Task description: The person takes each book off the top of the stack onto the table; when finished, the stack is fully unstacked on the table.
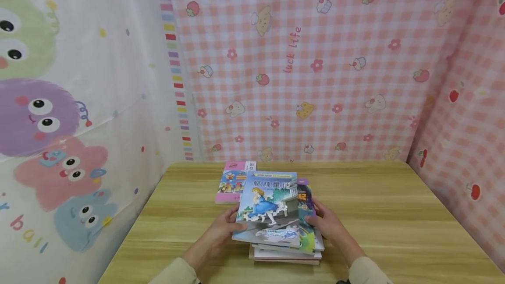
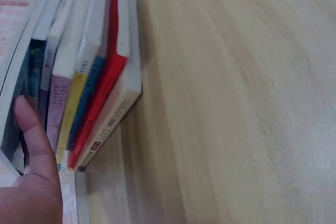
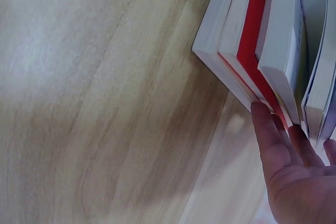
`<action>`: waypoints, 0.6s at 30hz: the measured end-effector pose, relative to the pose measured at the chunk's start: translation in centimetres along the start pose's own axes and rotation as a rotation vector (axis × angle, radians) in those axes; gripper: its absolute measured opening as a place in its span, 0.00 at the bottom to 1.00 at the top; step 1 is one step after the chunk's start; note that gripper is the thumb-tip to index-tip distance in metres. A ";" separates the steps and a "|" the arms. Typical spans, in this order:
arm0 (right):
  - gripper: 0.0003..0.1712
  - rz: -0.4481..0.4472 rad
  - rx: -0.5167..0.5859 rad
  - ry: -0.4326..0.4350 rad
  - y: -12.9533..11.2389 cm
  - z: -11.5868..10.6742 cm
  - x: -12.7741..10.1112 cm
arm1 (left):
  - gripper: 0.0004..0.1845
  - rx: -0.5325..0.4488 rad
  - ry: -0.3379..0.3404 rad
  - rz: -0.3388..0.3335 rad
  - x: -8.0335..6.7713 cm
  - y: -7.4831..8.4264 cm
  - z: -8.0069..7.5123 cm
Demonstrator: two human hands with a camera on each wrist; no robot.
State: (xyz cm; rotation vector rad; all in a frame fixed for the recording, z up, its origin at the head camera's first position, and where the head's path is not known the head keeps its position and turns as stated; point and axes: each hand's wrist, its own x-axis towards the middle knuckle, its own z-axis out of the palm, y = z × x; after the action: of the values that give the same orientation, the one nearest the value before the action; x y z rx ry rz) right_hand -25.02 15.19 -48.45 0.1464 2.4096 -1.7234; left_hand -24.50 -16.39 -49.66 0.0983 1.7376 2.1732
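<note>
You pinched top book (image 1: 268, 209) in left hand (image 1: 220, 230), overhanging left of book stack (image 1: 287, 256) on table (image 1: 177, 218). Right hand (image 1: 330, 223) lay against stack's right side, fingers extended. Step, likely: shifting top book; next move probably called for steadying stack.

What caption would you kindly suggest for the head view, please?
Left hand holds the top book, right hand touches the stack below, and a pink-edged book lies behind.

The tabletop (image 1: 394, 214) allows passage at right; the book stack (image 1: 276, 218) obstructs the middle.
</note>
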 end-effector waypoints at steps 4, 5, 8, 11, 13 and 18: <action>0.40 0.025 0.002 -0.008 0.2 0.0 0.0 | 0.46 -0.054 -0.030 -0.014 -0.2 0.2 0.1; 0.40 0.026 0.000 -0.010 0.2 -0.1 0.0 | 0.46 -0.063 -0.038 -0.016 -0.3 0.3 0.2; 0.40 0.028 0.000 -0.013 0.3 -0.1 0.1 | 0.47 -0.079 -0.069 -0.023 -0.5 0.5 0.2; 0.41 0.027 0.003 -0.010 0.4 -0.1 0.2 | 0.49 -0.078 -0.097 -0.024 -0.7 0.8 0.2; 0.40 0.026 0.006 -0.010 0.4 -0.1 0.2 | 0.50 -0.074 -0.109 -0.027 -0.7 1.0 0.2; 0.41 0.036 0.007 -0.010 0.4 -0.2 0.3 | 0.50 -0.048 -0.096 -0.033 -0.7 1.1 0.2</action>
State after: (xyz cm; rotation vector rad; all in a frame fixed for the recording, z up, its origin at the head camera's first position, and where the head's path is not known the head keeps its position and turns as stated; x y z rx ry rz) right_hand -25.22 15.48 -48.78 0.1808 2.3787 -1.7136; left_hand -24.02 -16.63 -48.45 0.1582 1.6223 2.1485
